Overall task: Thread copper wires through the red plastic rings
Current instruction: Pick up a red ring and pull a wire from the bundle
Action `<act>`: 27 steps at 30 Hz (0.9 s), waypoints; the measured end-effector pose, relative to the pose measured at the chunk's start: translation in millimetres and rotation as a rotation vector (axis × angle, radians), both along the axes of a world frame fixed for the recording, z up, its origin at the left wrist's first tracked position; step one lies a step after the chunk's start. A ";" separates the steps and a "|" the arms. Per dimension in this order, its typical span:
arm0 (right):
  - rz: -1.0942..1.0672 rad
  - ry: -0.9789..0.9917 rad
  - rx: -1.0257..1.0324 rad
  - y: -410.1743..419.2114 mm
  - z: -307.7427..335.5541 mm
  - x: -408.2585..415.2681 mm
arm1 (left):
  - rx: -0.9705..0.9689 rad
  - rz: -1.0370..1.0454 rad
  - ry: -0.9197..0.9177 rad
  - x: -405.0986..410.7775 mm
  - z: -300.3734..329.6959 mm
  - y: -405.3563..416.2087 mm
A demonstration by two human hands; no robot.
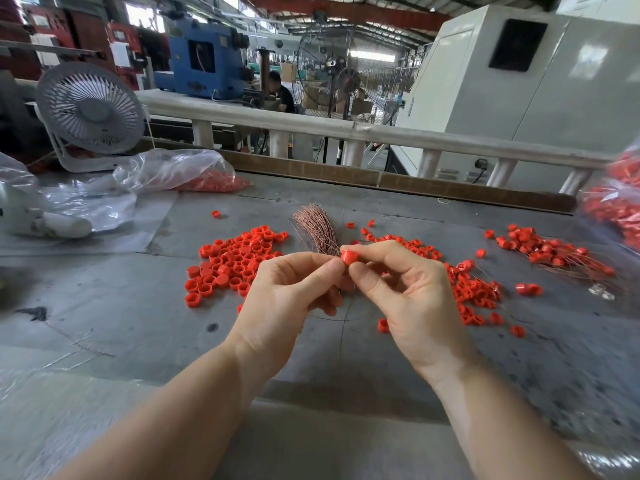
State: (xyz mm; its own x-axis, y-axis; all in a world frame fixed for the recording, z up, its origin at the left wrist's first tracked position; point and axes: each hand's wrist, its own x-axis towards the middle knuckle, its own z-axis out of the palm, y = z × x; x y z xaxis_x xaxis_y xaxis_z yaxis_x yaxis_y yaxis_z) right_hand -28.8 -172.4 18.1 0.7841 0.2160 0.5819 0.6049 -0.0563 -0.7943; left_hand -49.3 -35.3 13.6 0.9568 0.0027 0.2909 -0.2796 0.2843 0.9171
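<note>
Red ring [348, 256] pinched in right hand [398, 292]; left hand [294, 289] pinches at it, wire unclear. Threaded rings [554, 252] right of copper bundle [318, 230], loose pile [232, 265] left: partway.

The ring [349, 256] you pinched was smooth red plastic with a faint sheen, like the loose rings [231, 261] heaped on the table. Your wire bundle [319, 231] looked like thin copper, dully metallic and finely stranded. The tabletop [114, 306] was matt grey, scuffed and stained, and the bag [173, 171] was clear, glossy, crinkled plastic film.
</note>
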 end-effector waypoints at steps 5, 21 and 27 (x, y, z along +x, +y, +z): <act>-0.076 -0.086 -0.062 0.1 -0.5 0.1 | -0.007 0.003 0.014 -2.0 2.0 -0.9; -0.167 -0.241 -0.225 1.1 -3.7 0.1 | -0.074 -0.063 0.071 2.8 -1.3 1.3; -0.172 -0.237 -0.213 1.5 -4.0 -1.1 | -0.029 -0.028 0.059 2.7 -3.5 0.3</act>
State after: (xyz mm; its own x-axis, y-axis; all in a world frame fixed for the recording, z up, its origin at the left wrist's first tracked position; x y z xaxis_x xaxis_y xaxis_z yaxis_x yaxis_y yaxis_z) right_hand -30.0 -170.9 14.1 0.6679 0.2288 0.7082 0.7384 -0.3224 -0.5923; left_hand -46.6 -35.0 10.1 0.9720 -0.0173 0.2344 -0.2170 0.3179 0.9230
